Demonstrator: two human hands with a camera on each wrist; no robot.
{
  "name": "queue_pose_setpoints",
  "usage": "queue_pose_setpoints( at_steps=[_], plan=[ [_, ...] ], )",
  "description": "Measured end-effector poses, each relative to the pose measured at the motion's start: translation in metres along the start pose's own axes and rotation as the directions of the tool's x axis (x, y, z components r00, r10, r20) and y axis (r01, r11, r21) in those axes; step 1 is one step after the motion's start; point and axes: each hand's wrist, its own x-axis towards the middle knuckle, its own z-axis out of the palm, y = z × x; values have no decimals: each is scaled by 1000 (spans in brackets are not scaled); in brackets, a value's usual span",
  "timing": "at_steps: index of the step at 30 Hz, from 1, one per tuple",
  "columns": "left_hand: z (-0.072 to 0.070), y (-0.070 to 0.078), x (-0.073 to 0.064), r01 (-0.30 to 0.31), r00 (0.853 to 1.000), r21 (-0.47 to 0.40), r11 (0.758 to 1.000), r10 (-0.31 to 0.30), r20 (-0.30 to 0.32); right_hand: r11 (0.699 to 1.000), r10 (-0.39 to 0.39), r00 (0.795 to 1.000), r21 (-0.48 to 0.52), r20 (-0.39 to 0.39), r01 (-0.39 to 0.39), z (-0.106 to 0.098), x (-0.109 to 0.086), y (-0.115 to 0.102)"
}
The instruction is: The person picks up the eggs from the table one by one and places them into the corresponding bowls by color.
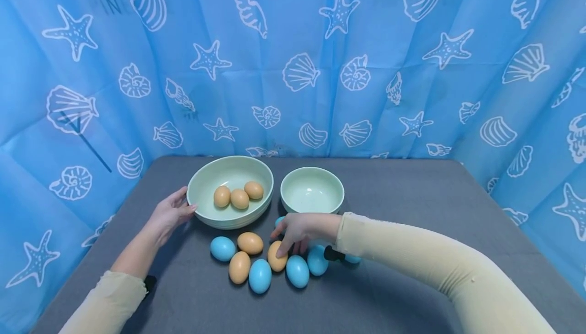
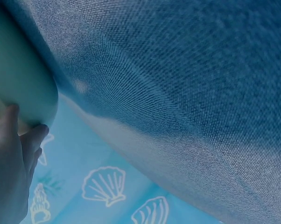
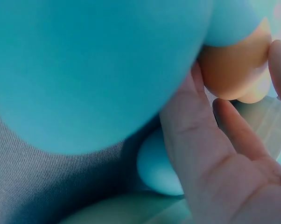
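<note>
My left hand (image 1: 171,214) holds the left side of the large pale green bowl (image 1: 231,218), its thumb at the rim. Three brown eggs (image 1: 240,199) lie inside that bowl. In front of the smaller pale green bowl (image 1: 313,190), my right hand (image 1: 299,230) reaches down with thumb and fingers around a brown egg (image 1: 276,259) among the others on the table. Its fingers (image 3: 192,126) show beside this brown egg (image 3: 234,70) in the right wrist view, with a blue egg (image 3: 84,70) close to the camera.
Two more brown eggs (image 1: 240,268) and several blue eggs (image 1: 260,276) lie on the grey tabletop (image 1: 393,191). Some blue eggs are partly hidden by my right hand and sleeve (image 1: 412,242). A blue curtain (image 1: 293,34) with white shells hangs behind.
</note>
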Motion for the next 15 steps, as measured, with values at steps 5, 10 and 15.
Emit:
queue_pose_setpoints(
  at_steps=[5, 10, 15],
  plan=[
    [0, -1, 0, -4, 1000, -11, 1000, 4, 4, 1000, 0, 1000, 0, -16, 0, 2, 0, 1],
    [0, -1, 0, -9, 1000, -1, 1000, 9, -4, 1000, -10, 999, 2, -35, 10, 5, 1, 1],
    [2, -1, -1, -3, 1000, -9, 1000, 3, -6, 1000, -8, 998, 16, -59, 9, 8, 0, 1]
  ],
)
